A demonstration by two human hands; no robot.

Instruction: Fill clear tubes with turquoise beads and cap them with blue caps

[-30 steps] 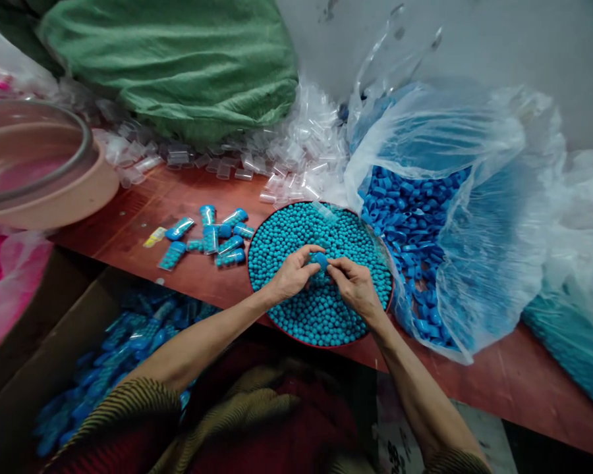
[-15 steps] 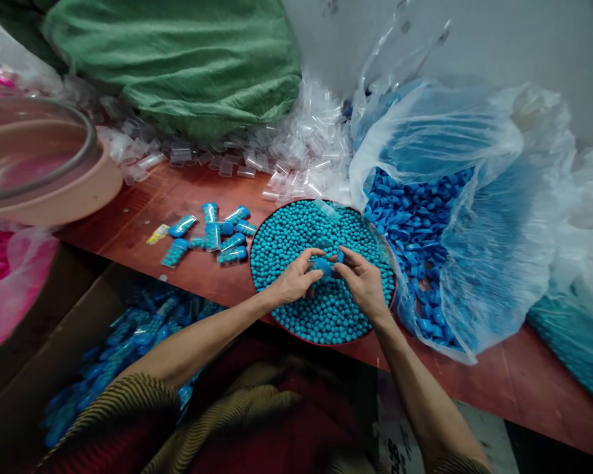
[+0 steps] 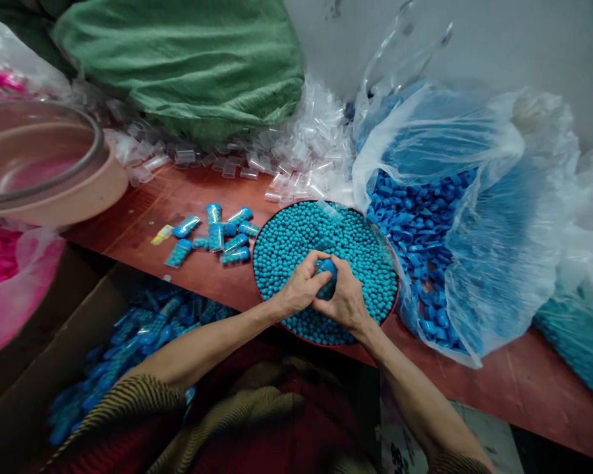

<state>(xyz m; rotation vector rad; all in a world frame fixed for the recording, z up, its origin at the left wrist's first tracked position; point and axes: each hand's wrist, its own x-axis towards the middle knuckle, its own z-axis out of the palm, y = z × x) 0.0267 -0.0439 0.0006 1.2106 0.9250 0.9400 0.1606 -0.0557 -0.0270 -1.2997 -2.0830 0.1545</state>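
Note:
My left hand (image 3: 301, 287) and my right hand (image 3: 346, 297) meet over a round tub (image 3: 393, 312) filled with turquoise beads (image 3: 289, 240). Between them they grip a small bottle with a blue cap (image 3: 327, 268), its cap turned up toward me. My fingers cover most of the bottle's body. Resting on the beads near the far rim is an empty clear tube (image 3: 330, 210). Left of the tub, several filled clear bottles with blue caps (image 3: 216, 237) lie on the red-brown table (image 3: 143, 214).
To the right, an open plastic bag (image 3: 504, 217) spills blue caps (image 3: 418, 227). Empty clear tubes (image 3: 301, 164) pile up behind, beside a green cloth sack (image 3: 182, 66). Pink basins (image 3: 93, 191) stand at left. Below the table edge, a cardboard box (image 3: 44, 362) holds filled bottles (image 3: 123, 349).
My hands have come together. The blue cap, earlier pinched in my right hand near the left, now sits between both hands on the bottle. The view has shifted slightly.

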